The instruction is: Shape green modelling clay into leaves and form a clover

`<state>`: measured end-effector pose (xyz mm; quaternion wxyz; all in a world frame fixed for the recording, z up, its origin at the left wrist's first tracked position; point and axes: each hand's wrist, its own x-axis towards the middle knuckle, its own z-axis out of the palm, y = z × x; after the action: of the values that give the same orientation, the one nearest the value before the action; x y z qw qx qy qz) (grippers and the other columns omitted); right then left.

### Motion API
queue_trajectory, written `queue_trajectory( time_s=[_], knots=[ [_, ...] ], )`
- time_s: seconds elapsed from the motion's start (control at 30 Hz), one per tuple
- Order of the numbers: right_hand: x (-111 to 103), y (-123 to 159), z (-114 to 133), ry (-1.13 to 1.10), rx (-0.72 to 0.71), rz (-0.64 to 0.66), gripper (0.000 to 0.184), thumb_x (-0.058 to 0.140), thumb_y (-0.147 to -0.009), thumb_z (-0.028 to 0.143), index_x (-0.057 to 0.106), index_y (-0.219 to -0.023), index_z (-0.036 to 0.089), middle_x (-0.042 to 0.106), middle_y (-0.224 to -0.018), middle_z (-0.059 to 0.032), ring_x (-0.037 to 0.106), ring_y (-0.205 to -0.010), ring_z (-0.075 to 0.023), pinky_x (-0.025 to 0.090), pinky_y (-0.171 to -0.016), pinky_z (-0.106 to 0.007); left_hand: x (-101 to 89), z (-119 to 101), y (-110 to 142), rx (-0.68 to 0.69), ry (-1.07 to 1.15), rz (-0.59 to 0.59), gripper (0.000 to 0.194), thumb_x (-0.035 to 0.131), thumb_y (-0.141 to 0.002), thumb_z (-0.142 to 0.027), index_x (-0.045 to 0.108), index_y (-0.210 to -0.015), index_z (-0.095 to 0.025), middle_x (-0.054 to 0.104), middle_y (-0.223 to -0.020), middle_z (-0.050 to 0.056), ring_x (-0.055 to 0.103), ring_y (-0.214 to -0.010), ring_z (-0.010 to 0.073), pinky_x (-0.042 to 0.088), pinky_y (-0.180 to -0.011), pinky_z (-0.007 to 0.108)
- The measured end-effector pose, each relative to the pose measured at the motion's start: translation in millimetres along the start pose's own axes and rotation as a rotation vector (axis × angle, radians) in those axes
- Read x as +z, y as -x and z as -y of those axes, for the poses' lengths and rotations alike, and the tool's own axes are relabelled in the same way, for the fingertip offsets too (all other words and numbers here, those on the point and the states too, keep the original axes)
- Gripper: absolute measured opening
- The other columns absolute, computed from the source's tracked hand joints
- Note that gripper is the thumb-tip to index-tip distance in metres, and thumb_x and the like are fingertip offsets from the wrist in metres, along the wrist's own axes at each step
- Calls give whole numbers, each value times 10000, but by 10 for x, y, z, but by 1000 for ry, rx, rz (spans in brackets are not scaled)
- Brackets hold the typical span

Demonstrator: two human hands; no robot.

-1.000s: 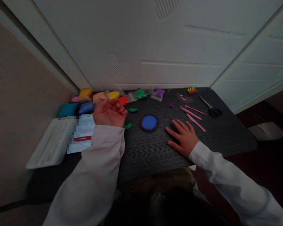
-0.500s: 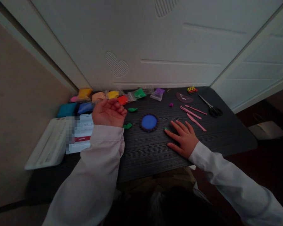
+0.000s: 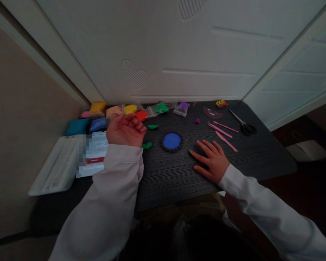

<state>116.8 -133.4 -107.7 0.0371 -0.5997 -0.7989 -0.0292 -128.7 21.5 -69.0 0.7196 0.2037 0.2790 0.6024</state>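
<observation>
My right hand lies palm down on the dark table with its fingers spread. Its index fingertip touches or sits just beside a tiny green clay piece. To the left of it is a round blue clay disc with a bumpy dark brown rim. My left hand rests palm up, fingers loosely curled, and nothing shows in it. Beside that hand are a green clay leaf shape and another green clay piece, partly hidden by my wrist. A small purple clay piece lies farther back.
Bagged clay, including green and purple, lines the back. Pink modelling tools, scissors and a clear purplish plate lie at right. A phone and a white case are at left.
My right index fingertip has drawn back very slightly toward me, and more of the tiny green piece shows at its tip. My left hand stays where it was.
</observation>
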Motion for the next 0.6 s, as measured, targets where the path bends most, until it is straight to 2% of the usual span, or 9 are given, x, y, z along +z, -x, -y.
queue_trajectory(
  time_s=[0.1, 0.23, 0.37, 0.5, 0.6],
  knots=[
    [-42, 6, 10, -1, 38, -6, 505, 335, -803, 509, 384, -1247, 274, 292, -1369, -85, 214, -1261, -276, 137, -990, -502, -3, 1, -3, -3, 2, 6, 208, 413, -676, -303, 539, -624, -146, 484, -485, 20, 438, -418, 128, 342, -410, 262],
    [-137, 11, 34, -21, -61, 49, 462, 333, -809, 505, 385, -1234, 331, 244, -1395, -46, 189, -1275, -260, 116, -1003, -492, -15, -2, -11, -2, 0, 21, 221, 419, -666, -310, 551, -621, -139, 485, -484, 15, 435, -426, 121, 344, -415, 256],
    [-190, 10, 53, -32, -6, 51, 487, 331, -814, 493, 376, -1251, 282, 260, -1385, -84, 195, -1271, -273, 131, -999, -497, -29, -9, -9, -3, -16, 36, 232, 422, -669, -318, 560, -633, -135, 486, -487, 15, 440, -439, 123, 352, -426, 259],
    [-207, 11, 68, -60, -104, 75, 451, 346, -814, 484, 395, -1231, 320, 235, -1396, -68, 199, -1271, -270, 122, -1003, -496, -20, -8, -6, 3, -15, 35, 224, 418, -673, -319, 552, -623, -146, 483, -485, 14, 437, -434, 121, 349, -423, 256],
    [-209, 12, 76, -58, -22, 75, 500, 332, -820, 477, 361, -1265, 252, 256, -1384, -103, 195, -1272, -271, 138, -1006, -486, -2, -6, -3, 0, -23, 12, 226, 406, -679, -312, 550, -617, -150, 482, -487, 15, 438, -428, 117, 345, -424, 253]
  ],
)
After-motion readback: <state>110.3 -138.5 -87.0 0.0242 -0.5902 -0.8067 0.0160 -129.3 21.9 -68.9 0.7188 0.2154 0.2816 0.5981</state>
